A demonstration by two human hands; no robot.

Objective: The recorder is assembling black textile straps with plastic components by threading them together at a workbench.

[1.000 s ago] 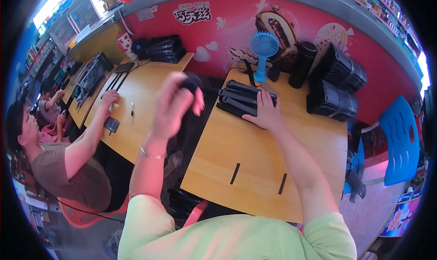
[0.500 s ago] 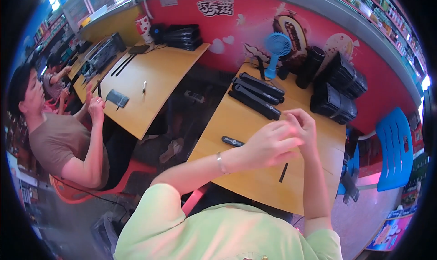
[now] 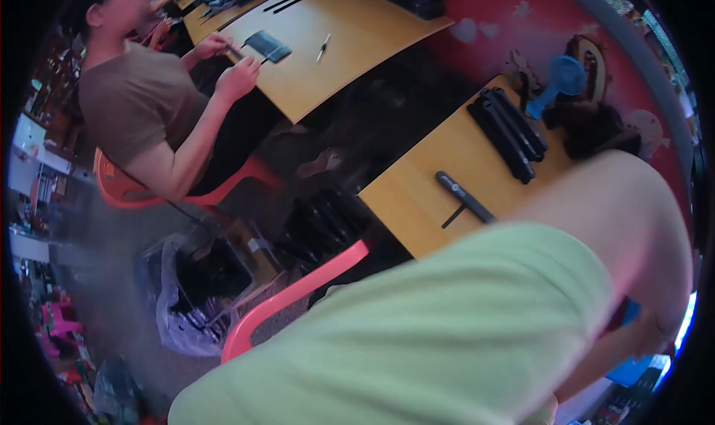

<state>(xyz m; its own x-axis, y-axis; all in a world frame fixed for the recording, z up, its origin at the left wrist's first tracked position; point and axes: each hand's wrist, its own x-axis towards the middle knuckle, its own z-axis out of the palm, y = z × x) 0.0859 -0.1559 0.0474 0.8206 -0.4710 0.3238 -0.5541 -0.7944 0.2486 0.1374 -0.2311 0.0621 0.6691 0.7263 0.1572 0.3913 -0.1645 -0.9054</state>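
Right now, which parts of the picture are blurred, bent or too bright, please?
In the head view, the left arm is smeared, probably by motion; in the head view, the lone black bar looks clearer; in the head view, the grey ledge bows and a glare burns at the right rim.

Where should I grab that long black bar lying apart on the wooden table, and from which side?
Probably pinch the long, narrow black bar across its width near the rounded end, coming down from above. It lies flat on the light-brown wooden table, with bare wood around that end; the other end meets the pale green sleeve in view.
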